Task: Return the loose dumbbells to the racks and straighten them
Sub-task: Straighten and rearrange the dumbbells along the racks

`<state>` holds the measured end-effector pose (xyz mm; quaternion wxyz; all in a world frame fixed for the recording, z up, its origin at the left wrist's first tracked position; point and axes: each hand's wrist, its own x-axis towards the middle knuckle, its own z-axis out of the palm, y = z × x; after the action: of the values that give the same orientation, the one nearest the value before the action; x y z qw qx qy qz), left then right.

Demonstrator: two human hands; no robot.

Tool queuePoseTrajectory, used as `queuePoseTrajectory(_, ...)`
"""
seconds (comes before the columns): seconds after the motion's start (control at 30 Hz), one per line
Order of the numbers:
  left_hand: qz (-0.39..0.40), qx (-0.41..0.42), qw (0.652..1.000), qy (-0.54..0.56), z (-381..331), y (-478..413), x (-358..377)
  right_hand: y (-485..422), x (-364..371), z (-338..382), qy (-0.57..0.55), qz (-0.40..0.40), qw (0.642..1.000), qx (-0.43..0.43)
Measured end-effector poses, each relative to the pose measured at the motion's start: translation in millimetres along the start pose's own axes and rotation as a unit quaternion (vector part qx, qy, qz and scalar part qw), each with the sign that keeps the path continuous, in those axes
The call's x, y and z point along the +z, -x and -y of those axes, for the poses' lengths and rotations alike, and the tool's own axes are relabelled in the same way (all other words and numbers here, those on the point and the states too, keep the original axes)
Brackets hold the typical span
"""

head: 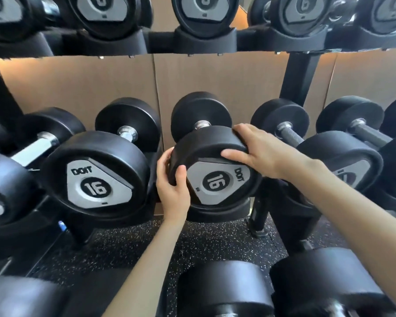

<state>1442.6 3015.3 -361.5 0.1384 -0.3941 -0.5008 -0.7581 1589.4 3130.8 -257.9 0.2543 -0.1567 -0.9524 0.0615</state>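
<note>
A black dumbbell marked 16 (pixel 215 179) rests in a cradle (pixel 217 213) on the middle rack shelf, its grey label turned sideways to the right. My left hand (pixel 173 186) grips the lower left edge of its front head. My right hand (pixel 258 149) lies over the upper right edge of the same head. A second 16 dumbbell (pixel 96 177) sits in the cradle to the left, its label upright.
More dumbbells fill the middle shelf at the right (pixel 338 156) and the upper shelf (pixel 204 14). Larger dumbbells (pixel 224 289) lie on the lowest level near me. A black rack post (pixel 300 74) stands right of centre over speckled rubber floor (pixel 128 243).
</note>
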Motion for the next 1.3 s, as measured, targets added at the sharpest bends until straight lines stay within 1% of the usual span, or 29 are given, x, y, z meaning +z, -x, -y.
queuePoseTrajectory(0.03, 0.000, -0.002, 1.000, -0.004, 0.4, -0.2, 0.2, -0.4, -0.1, 2.1, 0.009, -0.005, 1.000, 0.007)
queuePoseTrajectory(0.07, 0.018, -0.003, 1.000, -0.009, 0.1, -2.6, -0.1, 3.4, 2.6, 2.7, 0.002, -0.024, 1.000, 0.018)
queuePoseTrajectory(0.13, 0.080, 0.001, 0.997, -0.018, -4.6, -9.1, -0.9, 18.2, 14.0, 0.4, -0.069, -0.099, 0.992, 0.049)
queuePoseTrajectory(0.2, 0.133, 0.005, 0.991, -0.018, -8.3, -12.9, -4.0, 30.2, 27.3, -3.0, -0.152, -0.162, 0.973, 0.060)
queuePoseTrajectory(0.27, 0.167, -0.013, 0.986, -0.019, -9.9, -17.0, -11.6, 34.5, 40.2, -5.0, -0.226, -0.168, 0.958, 0.056)
queuePoseTrajectory(0.3, 0.185, -0.026, 0.982, -0.028, -11.3, -21.2, -17.1, 35.9, 48.3, -6.9, -0.280, -0.165, 0.944, 0.056)
queuePoseTrajectory(0.33, 0.211, -0.036, 0.976, -0.045, -14.8, -27.7, -21.8, 38.3, 55.8, -7.1, -0.343, -0.167, 0.922, 0.063)
queuePoseTrajectory(0.37, 0.244, -0.035, 0.966, -0.072, -20.7, -36.3, -24.0, 41.1, 62.7, -6.5, -0.406, -0.175, 0.894, 0.074)
queuePoseTrajectory(0.43, 0.314, 0.013, 0.939, -0.140, -37.1, -56.0, -16.0, 45.6, 79.0, -5.7, -0.488, -0.217, 0.841, 0.087)
queuePoseTrajectory(0.5, 0.371, 0.067, 0.900, -0.217, -57.9, -71.5, 4.3, 46.4, 93.6, -3.6, -0.503, -0.275, 0.813, 0.103)
queuePoseTrajectory(0.53, 0.387, 0.086, 0.881, -0.258, -66.0, -75.2, 14.8, 44.5, 97.9, -1.2, -0.498, -0.305, 0.804, 0.109)
queuePoseTrajectory(0.57, 0.387, 0.099, 0.870, -0.291, -70.1, -76.5, 22.2, 41.9, 100.2, 0.8, -0.484, -0.330, 0.803, 0.107)
queuePoseTrajectory(0.6, 0.376, 0.109, 0.868, -0.304, -71.2, -76.7, 26.1, 39.2, 100.1, 3.3, -0.462, -0.349, 0.809, 0.100)
queuePoseTrajectory(0.67, 0.355, 0.115, 0.885, -0.279, -68.1, -73.6, 24.2, 36.8, 98.3, 5.0, -0.419, -0.369, 0.826, 0.075)
queuePoseTrajectory(0.73, 0.341, 0.115, 0.902, -0.240, -64.1, -72.3, 18.4, 36.1, 92.2, 5.7, -0.392, -0.362, 0.845, 0.036)
queuePoseTrajectory(0.77, 0.336, 0.113, 0.908, -0.224, -62.8, -72.9, 15.7, 35.4, 88.7, 5.6, -0.387, -0.346, 0.855, 0.018)
queuePoseTrajectory(0.83, 0.326, 0.105, 0.919, -0.193, -58.8, -74.7, 11.3, 32.9, 83.2, 1.6, -0.373, -0.303, 0.877, 0.006)
queuePoseTrajectory(0.93, 0.293, 0.088, 0.939, -0.156, -47.9, -68.7, 4.5, 28.1, 70.0, -11.6, -0.317, -0.236, 0.918, 0.022)
queuePoseTrajectory(1.0, 0.245, 0.054, 0.962, -0.110, -38.2, -59.1, -0.7, 24.1, 50.5, -15.8, -0.238, -0.179, 0.954, 0.012)
queuePoseTrajectory(1.07, 0.184, 0.014, 0.981, -0.057, -27.1, -45.5, -5.2, 16.4, 24.1, -11.0, -0.124, -0.108, 0.986, 0.001)
queuePoseTrajectory(1.1, 0.155, -0.006, 0.987, -0.033, -21.4, -38.9, -6.8, 10.2, 11.3, -4.8, -0.063, -0.062, 0.996, 0.004)
queuePoseTrajectory(1.17, 0.103, -0.048, 0.993, 0.019, -10.8, -26.4, -7.9, -1.5, -5.0, 8.6, 0.032, 0.006, 0.999, 0.003)
queuePoseTrajectory(1.2, 0.085, -0.059, 0.994, 0.040, -7.0, -21.7, -8.5, -4.8, -7.9, 13.8, 0.057, 0.017, 0.998, 0.004)
queuePoseTrajectory(1.23, 0.075, -0.061, 0.994, 0.053, -5.3, -18.5, -8.5, -5.5, -9.5, 18.1, 0.072, 0.019, 0.997, 0.009)
queuePoseTrajectory(1.3, 0.089, -0.056, 0.993, 0.058, -6.1, -16.9, -7.4, 0.9, -6.0, 20.1, 0.061, -0.004, 0.998, 0.034)
